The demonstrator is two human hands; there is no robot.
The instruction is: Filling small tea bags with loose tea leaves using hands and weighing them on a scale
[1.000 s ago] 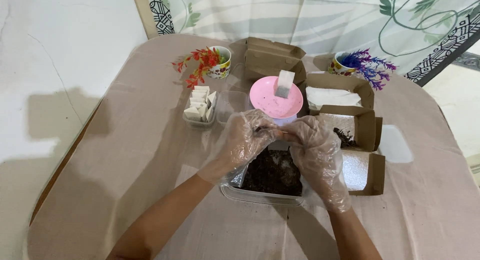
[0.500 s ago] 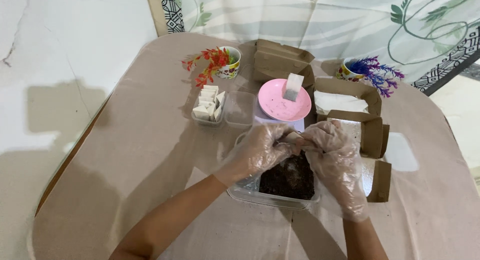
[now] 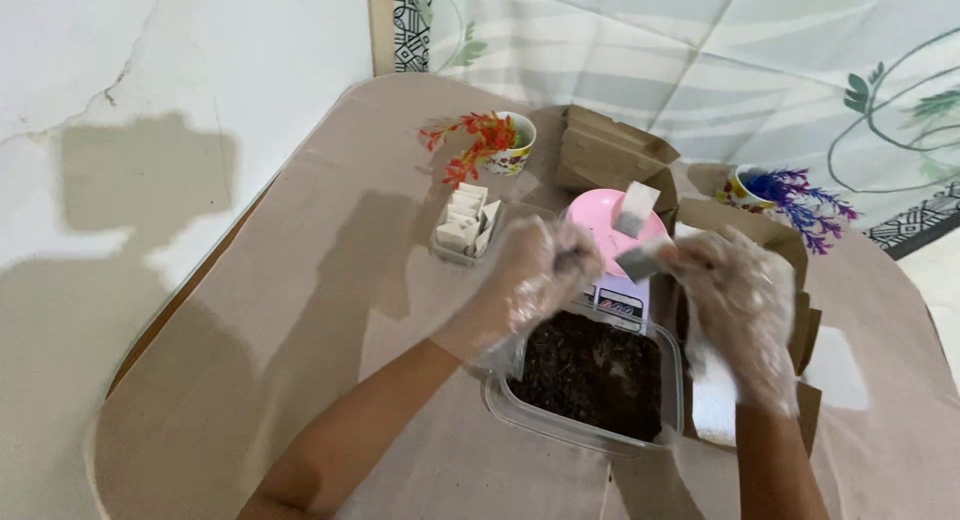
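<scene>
Left to right on my surface (image 3: 300, 310): tray of filled sachets (image 3: 464, 226); left hand (image 3: 535, 270), fingers curled shut, apparently empty; tub of dark leaves (image 3: 590, 372); pink scale (image 3: 600, 225) carrying one sachet; right hand (image 3: 735, 290) pinching small sachet (image 3: 640, 263). Several packed, much loose.

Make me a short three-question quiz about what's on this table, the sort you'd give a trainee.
1. True or false: both hands wear clear plastic gloves.
2. What fills the clear plastic container below the hands: A) dark loose material, B) water, C) white cubes?
3. What lies on the pink scale?

Key:
1. True: the left hand and right hand are both gloved.
2. A.
3. A small white block.
</scene>
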